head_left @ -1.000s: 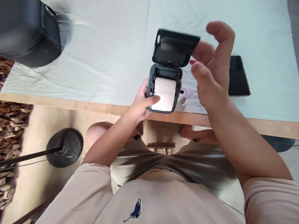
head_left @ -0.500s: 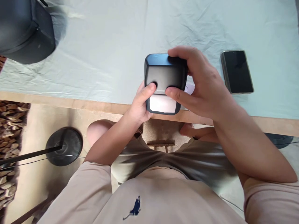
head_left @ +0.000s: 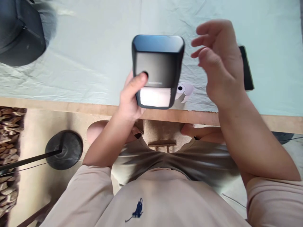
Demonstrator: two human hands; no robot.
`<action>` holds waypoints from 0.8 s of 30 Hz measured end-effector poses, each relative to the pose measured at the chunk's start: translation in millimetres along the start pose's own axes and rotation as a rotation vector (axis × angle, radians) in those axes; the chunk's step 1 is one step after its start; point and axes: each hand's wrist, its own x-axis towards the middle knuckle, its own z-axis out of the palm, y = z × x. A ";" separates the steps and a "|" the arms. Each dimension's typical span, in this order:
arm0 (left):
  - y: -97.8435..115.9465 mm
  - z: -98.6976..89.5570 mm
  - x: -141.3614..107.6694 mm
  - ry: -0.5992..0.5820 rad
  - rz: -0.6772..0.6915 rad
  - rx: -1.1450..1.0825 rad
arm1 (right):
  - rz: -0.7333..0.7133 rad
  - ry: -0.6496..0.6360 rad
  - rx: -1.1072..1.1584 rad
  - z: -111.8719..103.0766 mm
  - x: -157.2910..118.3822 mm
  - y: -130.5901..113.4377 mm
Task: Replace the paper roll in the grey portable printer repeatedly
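My left hand (head_left: 131,96) grips a black, box-like handheld device (head_left: 157,67) by its lower left side, thumb lying on its front. The device has a sloped glossy top end, a dark middle face with small lettering I cannot read, and a white panel at the lower end; it is held above the table's near edge. To its right, my right hand (head_left: 220,60) is raised, fingers apart and curved, holding nothing. A pale lilac, rounded flat piece with a black dot (head_left: 188,89) lies on the cloth, partly hidden behind the device.
A phone (head_left: 247,71) lies at the right, partly covered by my right hand. A dark bag or case (head_left: 21,34) stands at the far left of the cloth-covered table (head_left: 94,56). On the floor are a round black stand base (head_left: 71,149) and stacked firewood (head_left: 9,142).
My right hand has let go of the device and moved up and right. The device, in my left hand, now appears further up and left. More of the lilac piece shows.
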 end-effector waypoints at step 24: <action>-25.7 0.5 -1.2 0.171 -0.247 -0.066 | 0.054 0.116 -0.413 -5.3 2.0 83.9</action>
